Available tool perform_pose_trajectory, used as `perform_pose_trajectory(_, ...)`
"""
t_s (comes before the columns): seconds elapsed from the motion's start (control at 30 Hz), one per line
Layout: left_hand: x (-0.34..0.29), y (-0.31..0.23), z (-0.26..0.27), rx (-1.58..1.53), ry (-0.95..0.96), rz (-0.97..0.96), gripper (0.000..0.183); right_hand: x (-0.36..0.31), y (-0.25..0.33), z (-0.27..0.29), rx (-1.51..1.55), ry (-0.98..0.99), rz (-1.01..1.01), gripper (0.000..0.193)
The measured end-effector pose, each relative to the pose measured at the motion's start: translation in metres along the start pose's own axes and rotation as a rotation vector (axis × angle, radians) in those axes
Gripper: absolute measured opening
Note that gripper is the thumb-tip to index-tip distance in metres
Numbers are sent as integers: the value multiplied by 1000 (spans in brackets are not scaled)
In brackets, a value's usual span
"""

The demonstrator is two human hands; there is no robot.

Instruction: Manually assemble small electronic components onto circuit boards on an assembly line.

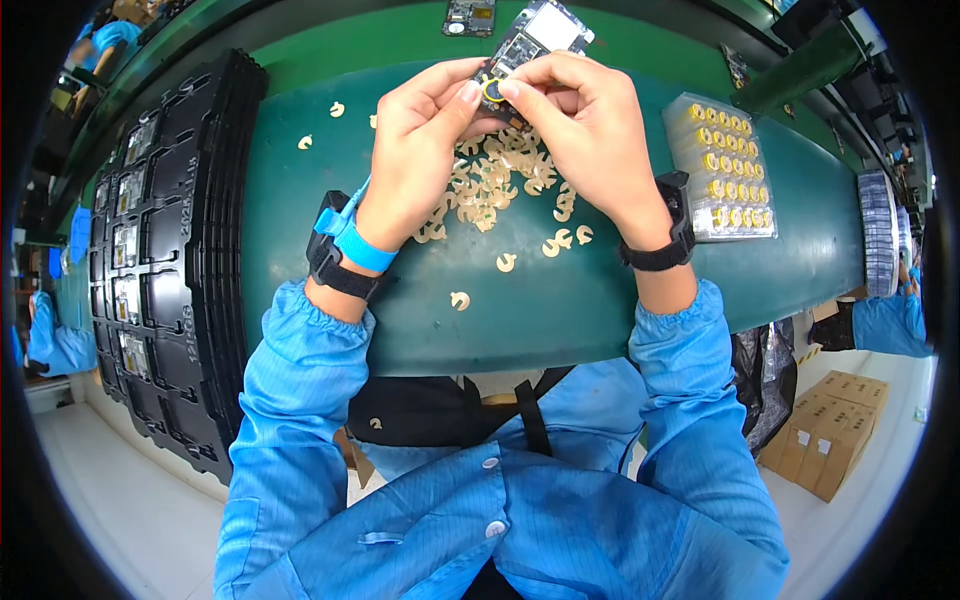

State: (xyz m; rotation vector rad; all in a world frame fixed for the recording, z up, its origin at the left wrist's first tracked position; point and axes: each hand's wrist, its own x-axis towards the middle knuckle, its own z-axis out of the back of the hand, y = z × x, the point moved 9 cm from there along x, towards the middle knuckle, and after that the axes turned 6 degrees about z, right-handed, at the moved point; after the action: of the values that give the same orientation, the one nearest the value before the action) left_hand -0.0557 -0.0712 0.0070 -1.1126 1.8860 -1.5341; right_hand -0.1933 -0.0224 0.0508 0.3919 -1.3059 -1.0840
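Observation:
My left hand (425, 135) is closed around the lower end of a dark circuit board (530, 45) with a white rectangular area on it. The board is tilted and raised over the green bench mat. On its lower part sits a small round part with a yellow ring (491, 91). My right hand (590, 125) pinches at that ring with thumb and forefinger, its other fingers curled behind. Under both hands lies a heap of small cream-coloured notched discs (490, 185), with several strewn around it. A blue strap (362, 250) circles my left wrist.
To the right stands a clear tray (720, 225) with rows of yellow-ringed round parts. Stacked black trays (165, 255) line the left edge. Another circuit board (468, 17) lies at the far side. Cartons (825, 435) and a black bag (765, 380) are at lower right.

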Motion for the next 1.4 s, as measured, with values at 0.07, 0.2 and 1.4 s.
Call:
perform_pose_trajectory(0.07,0,-1,0,7,-5,0,35,0,0,0,-43,13,13,13)
perform_pose_trajectory(0.2,0,-2,0,20,-8,-12,35,1,3,-2,-52,20,24,13)
perform_pose_trajectory(1.4,-3,-6,-2,109,-24,-81,33,2,25,2,-216,77,151,12)
